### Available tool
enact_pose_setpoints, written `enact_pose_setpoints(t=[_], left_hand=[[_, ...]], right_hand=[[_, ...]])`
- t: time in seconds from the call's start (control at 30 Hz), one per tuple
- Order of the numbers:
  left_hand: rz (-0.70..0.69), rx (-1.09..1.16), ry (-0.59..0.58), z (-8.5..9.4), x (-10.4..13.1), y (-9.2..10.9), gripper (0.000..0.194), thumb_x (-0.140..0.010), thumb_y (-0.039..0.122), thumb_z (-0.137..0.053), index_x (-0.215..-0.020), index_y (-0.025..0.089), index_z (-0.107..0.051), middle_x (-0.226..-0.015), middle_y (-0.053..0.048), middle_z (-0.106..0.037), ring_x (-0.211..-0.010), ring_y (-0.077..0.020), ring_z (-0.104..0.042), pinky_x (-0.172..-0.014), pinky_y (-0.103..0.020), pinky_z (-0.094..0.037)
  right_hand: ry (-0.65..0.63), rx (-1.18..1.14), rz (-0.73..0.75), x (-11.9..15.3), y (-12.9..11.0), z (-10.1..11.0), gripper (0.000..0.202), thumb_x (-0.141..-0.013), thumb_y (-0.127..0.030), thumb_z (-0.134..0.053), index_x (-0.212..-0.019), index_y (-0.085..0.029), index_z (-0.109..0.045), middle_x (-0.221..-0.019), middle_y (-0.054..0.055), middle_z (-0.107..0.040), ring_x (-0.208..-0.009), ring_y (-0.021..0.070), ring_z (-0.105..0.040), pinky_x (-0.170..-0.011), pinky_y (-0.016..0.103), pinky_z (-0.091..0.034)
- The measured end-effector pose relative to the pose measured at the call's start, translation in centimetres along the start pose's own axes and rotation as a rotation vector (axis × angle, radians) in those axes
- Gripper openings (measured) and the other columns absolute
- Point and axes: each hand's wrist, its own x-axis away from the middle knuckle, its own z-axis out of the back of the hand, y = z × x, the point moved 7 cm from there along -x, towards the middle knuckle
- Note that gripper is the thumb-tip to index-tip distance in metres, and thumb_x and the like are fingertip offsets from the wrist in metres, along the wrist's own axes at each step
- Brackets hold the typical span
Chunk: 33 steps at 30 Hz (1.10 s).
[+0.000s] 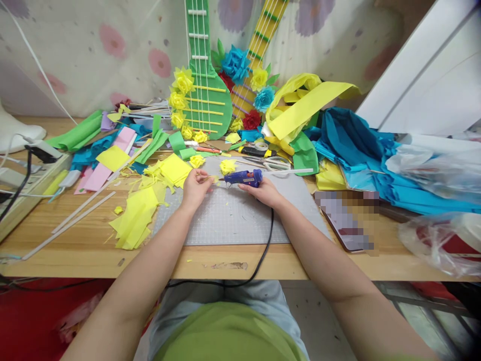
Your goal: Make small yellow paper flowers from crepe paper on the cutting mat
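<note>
Glue gun point(243, 177), blue, lies level over the far edge of the grey cutting mat point(233, 220), its long axis left to right, nozzle pointing left at a small yellow paper piece point(213, 178). The right hand point(263, 191) is wrapped around the gun; the left hand point(195, 186) pinches the paper just beside the nozzle.

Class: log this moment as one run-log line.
left hand: pinches yellow paper bit | right hand: holds glue gun, nozzle at paper | surface: cutting mat

A blurred patch hides the flat object point(347, 220) beside the mat point(233, 220).
</note>
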Motion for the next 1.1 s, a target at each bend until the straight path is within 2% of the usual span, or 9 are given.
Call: enact_pose_setpoints(t=[0.33, 0.63, 0.77, 0.9, 1.1], left_hand=[[0.004, -0.023, -0.026, -0.2, 0.2, 0.1, 0.038, -0.055, 0.031, -0.07, -0.08, 0.018, -0.045, -0.071, -0.001, -0.062, -0.066, -0.0163, -0.063, -0.048, -0.024, -0.049], [0.013, -0.045, -0.049, -0.4, 0.2, 0.1, 0.038, -0.054, 0.029, -0.07, -0.08, 0.018, -0.045, -0.071, 0.0, -0.061, -0.062, -0.0135, -0.06, -0.047, -0.023, -0.049], [0.004, -0.023, -0.066, -0.7, 0.4, 0.3, 0.036, -0.054, 0.03, -0.07, -0.074, 0.019, -0.042, -0.068, 0.002, -0.06, -0.062, -0.0138, -0.061, -0.047, -0.022, -0.048], [-0.026, 0.022, -0.107, -1.0, 0.6, 0.7, 0.031, -0.056, 0.03, -0.069, -0.067, 0.018, -0.043, -0.063, 0.003, -0.056, -0.063, -0.0133, -0.061, -0.051, -0.023, -0.05], [-0.027, 0.086, -0.132, -1.1, 0.6, 0.7, 0.029, -0.054, 0.03, -0.072, -0.067, 0.015, -0.051, -0.061, 0.003, -0.056, -0.061, -0.0105, -0.057, -0.064, -0.028, -0.052]], right_hand=[[0.01, -0.019, -0.028, 0.1, -0.2, 0.1, 0.044, -0.066, -0.054, -0.061, -0.095, -0.021, -0.064, -0.071, 0.001, -0.062, -0.074, 0.0178, -0.057, -0.069, 0.032, -0.043], [0.044, -0.083, -0.056, -0.1, 0.7, 0.1, 0.035, -0.064, -0.053, -0.063, -0.077, -0.022, -0.063, -0.06, -0.001, -0.057, -0.067, 0.0158, -0.055, -0.061, 0.029, -0.043], [0.059, -0.166, -0.069, -0.1, 1.0, 0.1, 0.031, -0.061, -0.052, -0.066, -0.069, -0.022, -0.059, -0.053, -0.002, -0.053, -0.058, 0.014, -0.052, -0.054, 0.027, -0.041], [0.085, -0.242, -0.149, -0.1, 1.5, 0.4, 0.036, -0.061, -0.054, -0.065, -0.055, -0.021, -0.051, -0.045, -0.003, -0.047, -0.042, 0.0085, -0.04, -0.041, 0.024, -0.033], [0.173, -0.535, -0.139, -0.3, 1.3, 1.4, 0.039, -0.06, -0.053, -0.066, -0.056, -0.019, -0.047, -0.049, -0.004, -0.047, -0.04, 0.0049, -0.039, -0.037, 0.02, -0.032]])
